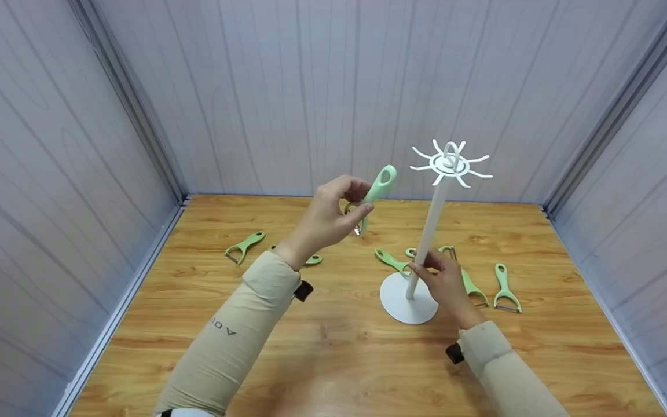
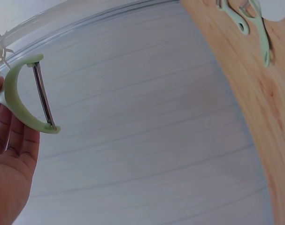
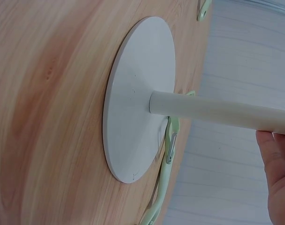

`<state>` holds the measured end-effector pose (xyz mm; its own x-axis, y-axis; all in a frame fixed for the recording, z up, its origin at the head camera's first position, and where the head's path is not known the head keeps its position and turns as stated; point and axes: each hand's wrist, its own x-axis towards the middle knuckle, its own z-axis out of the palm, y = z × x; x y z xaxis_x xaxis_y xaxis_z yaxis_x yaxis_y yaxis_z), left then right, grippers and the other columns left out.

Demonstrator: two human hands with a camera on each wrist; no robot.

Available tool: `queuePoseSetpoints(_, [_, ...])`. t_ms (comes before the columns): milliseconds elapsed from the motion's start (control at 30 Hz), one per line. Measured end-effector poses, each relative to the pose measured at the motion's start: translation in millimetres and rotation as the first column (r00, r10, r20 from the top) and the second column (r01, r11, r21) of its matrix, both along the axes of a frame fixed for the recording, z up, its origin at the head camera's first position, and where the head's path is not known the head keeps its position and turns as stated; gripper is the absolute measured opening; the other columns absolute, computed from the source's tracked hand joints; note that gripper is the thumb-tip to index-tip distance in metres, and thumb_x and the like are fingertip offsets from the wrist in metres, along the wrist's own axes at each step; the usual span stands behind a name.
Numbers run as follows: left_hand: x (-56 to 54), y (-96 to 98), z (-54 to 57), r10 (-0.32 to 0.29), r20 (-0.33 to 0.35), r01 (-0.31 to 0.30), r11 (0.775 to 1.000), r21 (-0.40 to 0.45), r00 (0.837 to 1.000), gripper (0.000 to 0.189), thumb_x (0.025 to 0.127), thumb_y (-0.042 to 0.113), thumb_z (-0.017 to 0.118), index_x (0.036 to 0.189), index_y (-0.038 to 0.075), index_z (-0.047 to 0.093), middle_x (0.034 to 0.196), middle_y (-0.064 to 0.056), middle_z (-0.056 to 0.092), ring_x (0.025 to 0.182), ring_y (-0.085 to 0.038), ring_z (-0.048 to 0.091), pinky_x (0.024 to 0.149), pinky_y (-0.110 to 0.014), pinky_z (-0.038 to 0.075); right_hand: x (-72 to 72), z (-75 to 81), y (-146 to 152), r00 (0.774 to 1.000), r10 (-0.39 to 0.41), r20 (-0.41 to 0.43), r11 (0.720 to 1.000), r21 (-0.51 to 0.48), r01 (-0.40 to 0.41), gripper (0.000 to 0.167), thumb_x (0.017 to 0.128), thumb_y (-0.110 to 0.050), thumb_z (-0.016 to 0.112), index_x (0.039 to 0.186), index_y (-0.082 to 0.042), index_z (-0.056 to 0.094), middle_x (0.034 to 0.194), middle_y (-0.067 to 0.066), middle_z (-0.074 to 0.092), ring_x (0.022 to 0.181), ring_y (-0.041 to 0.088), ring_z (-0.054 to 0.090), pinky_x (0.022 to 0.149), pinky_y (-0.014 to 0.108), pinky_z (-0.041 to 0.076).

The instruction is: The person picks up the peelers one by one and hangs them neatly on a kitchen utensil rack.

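Beige sleeves, pair, entering from the lower edge; dark lettering on the left one, a black fitting at each wrist.

Left hand: raised, grasping one green peeler at the neck between thumb and fingers. Peeler held in the air, left of the top of a white stand; holed handle end up, blade down. Such a grip seems meant to leave the hole clear and the fingers off the edge.

Right hand: grasping the lower part of the stand's pole, apparently to steady it, as a tall, slender piece could tip if knocked.

Stand: one, resting on a round flat base; ring of bare hooks at the top, a small loop above.

Further peelers, green, scattered flat to both sides, seemingly within easy reach; some partly hidden behind the pole, right hand and left forearm, exact count not discernible.

Table: orange-brown wood grain, faintly glossy, soft shadow beneath the arms.

Room: pale grey grooved walls at back and sides, metal trim in the corners.
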<state>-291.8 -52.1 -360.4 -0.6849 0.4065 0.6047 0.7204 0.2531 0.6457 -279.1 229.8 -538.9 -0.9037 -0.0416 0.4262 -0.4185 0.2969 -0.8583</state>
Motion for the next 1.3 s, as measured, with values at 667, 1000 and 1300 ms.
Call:
queuePoseSetpoints(667, [9.0, 22.2, 14.2, -0.083, -0.05, 0.084, 0.996, 0.016, 0.995, 0.02, 0.102, 0.002, 0.075, 0.118, -0.006, 0.07, 0.106, -0.017, 0.073, 0.094, -0.024, 0.068, 0.088, -0.034, 0.061, 0.1, 0.9, 1, 1.0, -0.001, -0.019, 0.999, 0.038, 0.002, 0.019, 0.097, 0.002, 0.078, 0.116, 0.005, 0.076, 0.102, 0.021, 0.079, 0.089, 0.0, 0.071, 0.075, 0.015, 0.059])
queuePoseSetpoints(1000, [13.3, 33.1, 16.3, -0.127, -0.07, 0.129, 0.991, 0.03, 0.99, 0.02, 0.099, 0.001, 0.076, 0.116, -0.008, 0.069, 0.105, -0.02, 0.074, 0.092, -0.028, 0.07, 0.087, -0.045, 0.064, 0.6, 1.9, -1, 1.0, 0.0, -0.015, 1.0, 0.008, 0.0, 0.019, 0.098, 0.001, 0.078, 0.116, 0.004, 0.077, 0.102, 0.021, 0.078, 0.088, 0.001, 0.072, 0.075, 0.017, 0.061])
queuePoseSetpoints(1300, [14.5, 41.1, 16.1, -0.13, -0.068, 0.132, 0.991, 0.022, 0.989, 0.02, 0.099, 0.001, 0.078, 0.115, -0.007, 0.07, 0.104, -0.019, 0.074, 0.091, -0.026, 0.069, 0.085, -0.033, 0.062, -0.4, 0.9, -1, 1.0, -0.004, -0.015, 1.0, 0.011, 0.004, 0.016, 0.098, 0.001, 0.078, 0.114, -0.001, 0.078, 0.103, 0.022, 0.078, 0.088, 0.003, 0.072, 0.075, 0.017, 0.061])
